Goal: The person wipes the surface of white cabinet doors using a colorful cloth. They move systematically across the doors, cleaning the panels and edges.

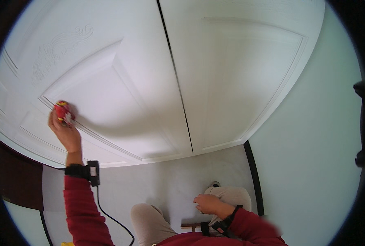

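My left hand (pixel 64 132) grips a crumpled red and yellow cloth (pixel 64 113) with a pale patch. It presses the cloth to the white panelled door (pixel 108 101), at the moulding along the recessed panel's left side. Low in the view, my right hand (pixel 209 204) is by my right knee (pixel 242 196), its fingers curled. The inside of that hand is hidden, so whether it holds anything does not show.
A dark gap parts this door from a second white panel (pixel 247 77). A pale green wall (pixel 302 123) with a black skirting board (pixel 254 178) stands at right. Dark brown wood (pixel 19 175) is at left. A black cable (pixel 108 212) hangs from my left wrist device (pixel 92 172) above the grey floor (pixel 124 184).
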